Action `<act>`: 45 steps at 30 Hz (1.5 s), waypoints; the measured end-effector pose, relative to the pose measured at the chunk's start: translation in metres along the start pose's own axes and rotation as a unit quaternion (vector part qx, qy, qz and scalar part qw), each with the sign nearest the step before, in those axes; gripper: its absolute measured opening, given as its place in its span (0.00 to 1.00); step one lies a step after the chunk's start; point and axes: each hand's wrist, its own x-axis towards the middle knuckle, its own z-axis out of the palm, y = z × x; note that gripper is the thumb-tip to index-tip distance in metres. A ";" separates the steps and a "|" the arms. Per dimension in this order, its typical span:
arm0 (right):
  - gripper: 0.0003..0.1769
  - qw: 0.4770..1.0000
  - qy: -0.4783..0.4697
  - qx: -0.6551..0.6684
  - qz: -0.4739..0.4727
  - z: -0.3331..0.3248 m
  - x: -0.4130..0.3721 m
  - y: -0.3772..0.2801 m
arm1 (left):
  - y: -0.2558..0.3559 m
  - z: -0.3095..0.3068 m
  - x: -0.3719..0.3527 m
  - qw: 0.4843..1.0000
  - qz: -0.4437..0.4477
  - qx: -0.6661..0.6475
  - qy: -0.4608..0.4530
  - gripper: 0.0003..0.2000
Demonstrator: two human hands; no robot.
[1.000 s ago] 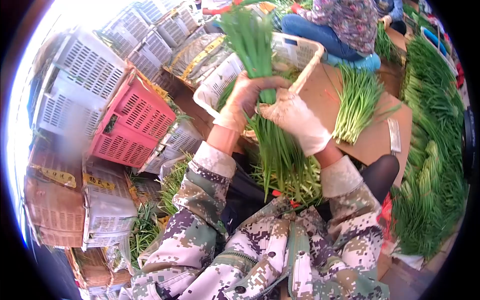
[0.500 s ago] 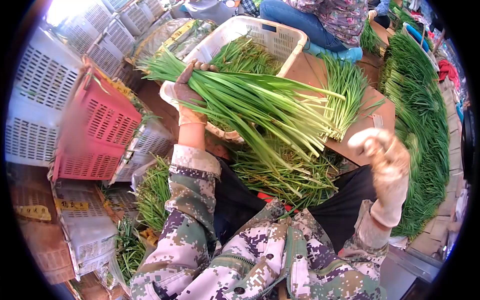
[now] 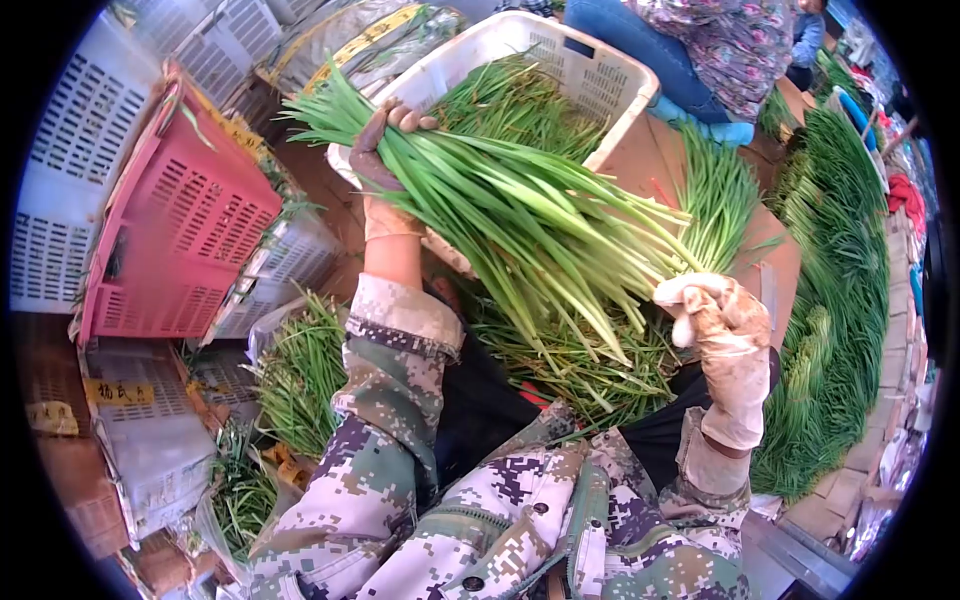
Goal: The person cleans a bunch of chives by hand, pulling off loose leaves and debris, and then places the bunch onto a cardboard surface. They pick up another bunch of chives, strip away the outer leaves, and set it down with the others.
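A large bunch of long green stalks (image 3: 520, 200) spreads across the middle, leafy tips at the left and pale ends at the right. My left hand (image 3: 385, 150) is wrapped round the bunch near its leafy end. At the pale ends is my right hand (image 3: 715, 315), in a stained light glove with its fingers curled together; what is between them, if anything, is too small to tell. Loose stalks (image 3: 600, 370) lie in a heap below the bunch. A second, smaller bunch (image 3: 718, 195) rests on a brown board (image 3: 780, 260) beyond my right hand.
A white basket (image 3: 640, 90) with stalks stands behind the bunch. Pink (image 3: 190, 220) and white crates (image 3: 75, 150) are stacked at the left. A long pile of green stalks (image 3: 835, 300) runs down the right. A person in jeans (image 3: 650, 60) sits at the top.
My right hand has moved left and slightly down to the pale ends of the bunch. My left hand still holds the bunch. The view has shifted a little.
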 end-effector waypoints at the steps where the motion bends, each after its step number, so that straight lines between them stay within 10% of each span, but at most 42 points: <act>1: 0.06 1.000 0.027 0.009 -0.005 0.002 -0.001 0.000 | 0.000 0.002 0.000 0.999 0.013 0.029 0.011 0.08; 7: 0.13 0.961 0.112 -0.107 -0.228 0.002 -0.021 -0.008 | 0.002 0.002 -0.002 0.998 0.030 0.049 0.024 0.10; 10: 0.11 0.993 -0.038 0.065 -0.092 -0.008 -0.035 -0.026 | 0.002 0.007 -0.005 0.999 0.026 0.042 0.015 0.10; 12: 0.04 0.964 0.024 -0.159 -0.211 0.006 -0.021 -0.021 | 0.003 0.009 -0.007 1.000 0.019 0.010 0.003 0.10; 13: 0.04 0.987 0.010 -0.116 -0.112 0.013 -0.016 -0.012 | 0.003 0.009 -0.006 1.000 0.014 0.012 -0.004 0.11; 18: 0.10 0.953 0.026 -0.199 -0.227 0.052 0.021 0.021 | 0.008 0.002 -0.003 0.999 0.023 0.026 -0.019 0.11; 30: 0.12 0.930 0.082 -0.311 -0.177 0.039 0.035 0.063 | 0.019 -0.004 0.000 1.000 -0.008 0.015 -0.009 0.10; 35: 0.14 0.969 0.089 -0.175 -0.148 0.045 0.038 0.067 | 0.020 -0.009 0.000 0.999 -0.034 -0.026 -0.019 0.09; 45: 0.13 0.886 0.173 -0.376 -0.209 0.068 0.057 0.086 | 0.010 0.003 -0.009 0.999 0.004 0.034 -0.002 0.10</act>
